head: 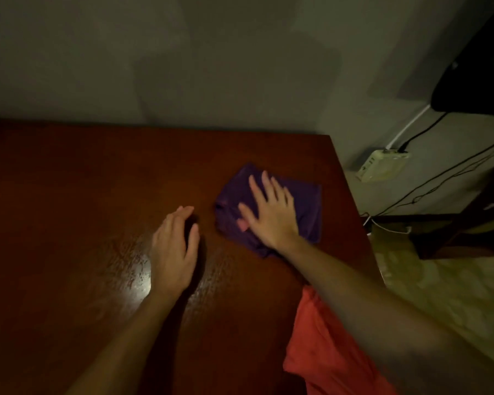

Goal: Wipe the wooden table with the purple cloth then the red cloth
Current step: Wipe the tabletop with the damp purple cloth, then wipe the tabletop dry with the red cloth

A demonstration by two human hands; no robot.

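The purple cloth (305,203) lies bunched on the dark wooden table (83,181), near its right edge. My right hand (271,215) presses flat on the cloth with fingers spread, covering its middle. My left hand (176,249) rests palm down on the bare wood to the left of the cloth, apart from it and holding nothing. The red cloth (325,352) lies at the table's near right corner, partly under my right forearm.
A grey wall runs behind the table. To the right, beyond the table edge, a white box (381,165) with cables sits low on the wall. A dark object (474,81) fills the upper right. Dark furniture (462,232) stands on the pale floor.
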